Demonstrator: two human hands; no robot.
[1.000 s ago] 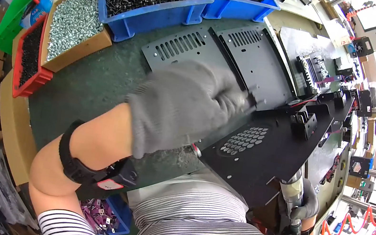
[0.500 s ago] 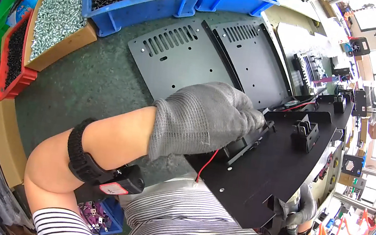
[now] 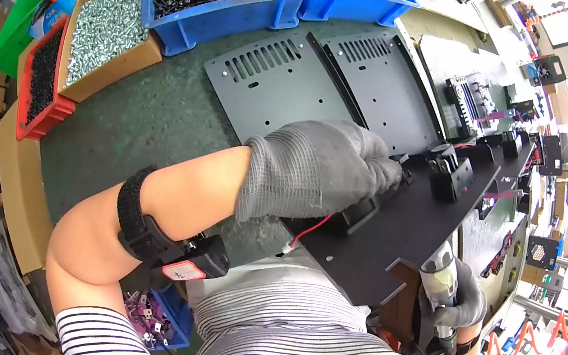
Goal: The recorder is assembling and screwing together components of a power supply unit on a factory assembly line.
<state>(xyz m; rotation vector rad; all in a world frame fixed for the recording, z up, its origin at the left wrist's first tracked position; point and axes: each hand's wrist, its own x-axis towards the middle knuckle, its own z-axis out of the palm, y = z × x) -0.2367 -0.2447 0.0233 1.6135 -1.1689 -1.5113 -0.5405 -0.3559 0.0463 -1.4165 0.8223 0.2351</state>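
Observation:
My left hand [image 3: 329, 166], in a grey knit glove, bends over a black metal panel [image 3: 391, 240]. Its fingers are closed at a small black part on the panel, and what they pinch is hidden. Under that hand, a red wire [image 3: 310, 231] with a white connector hangs over the panel's near edge. My right hand [image 3: 467, 308], gloved too, is wrapped around an air screwdriver [image 3: 440, 278] with a pale grey body, held beside the panel's right edge. A black bracket [image 3: 450, 173] stands upright on the panel beyond my left fingers.
Two slotted grey metal plates [image 3: 282, 90] lie beyond my left hand. Along the back left stand a blue bin of black screws [image 3: 227, 13], a cardboard box of silver screws [image 3: 112, 30] and a red bin [image 3: 42, 114]. An orange coiled hose [image 3: 529, 343] hangs at the right.
The black panel has shifted and turned, and its notched near corner now shows. My right hand has raised the air screwdriver, which shows more fully. My left hand stays closed at the panel.

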